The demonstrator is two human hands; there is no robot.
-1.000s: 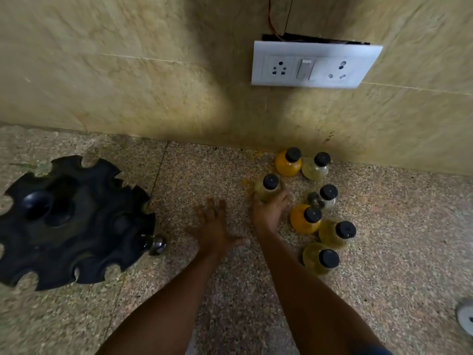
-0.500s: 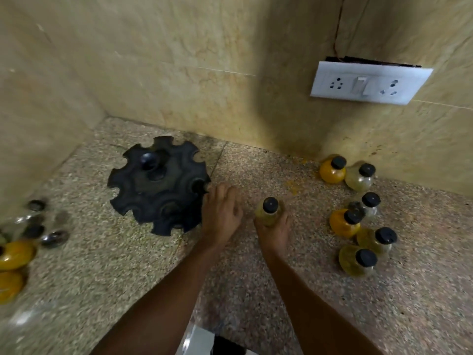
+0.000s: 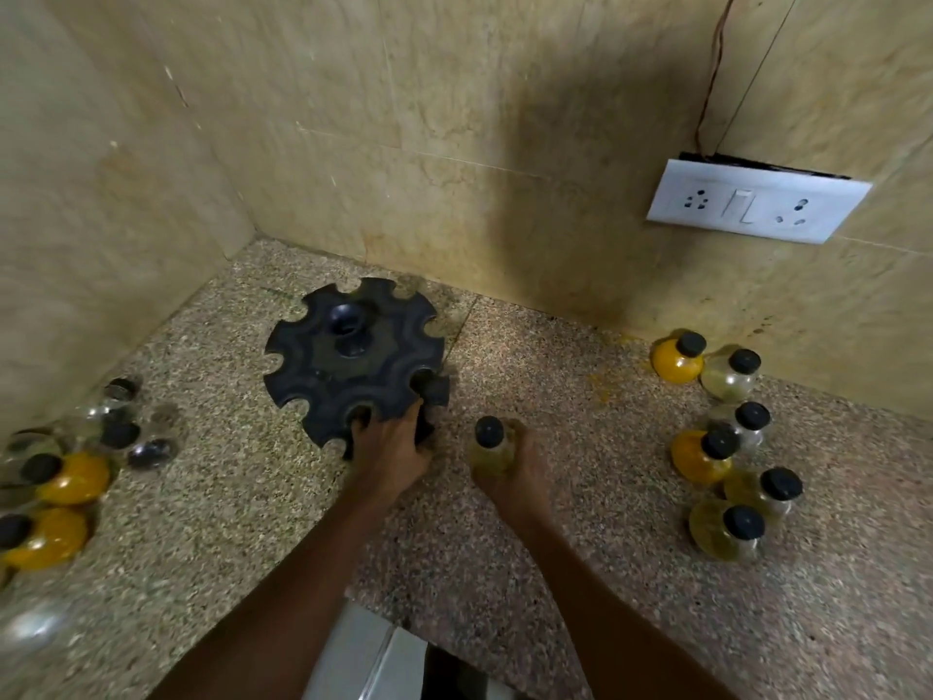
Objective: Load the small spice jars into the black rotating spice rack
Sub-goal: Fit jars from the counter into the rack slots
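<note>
The left hand (image 3: 391,449) grips the near edge of the black spice rack (image 3: 353,361), fingers curled around its rim, probably to steady it. The right hand (image 3: 510,469) holds a pale yellow spice jar (image 3: 489,444) just right of the rack, fingers wrapped around its body. More jars (image 3: 727,447) wait at the right. The speckled stone tabletop (image 3: 555,386) meets beige tiled walls (image 3: 454,118) with a white socket plate (image 3: 757,200).

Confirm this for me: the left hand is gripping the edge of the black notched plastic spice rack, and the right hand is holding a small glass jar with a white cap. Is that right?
Not quite. The cap on the small glass jar in the right hand is black, not white, as the head view shows. The rest holds: the left hand is gripping the edge of the black notched plastic spice rack.
</note>
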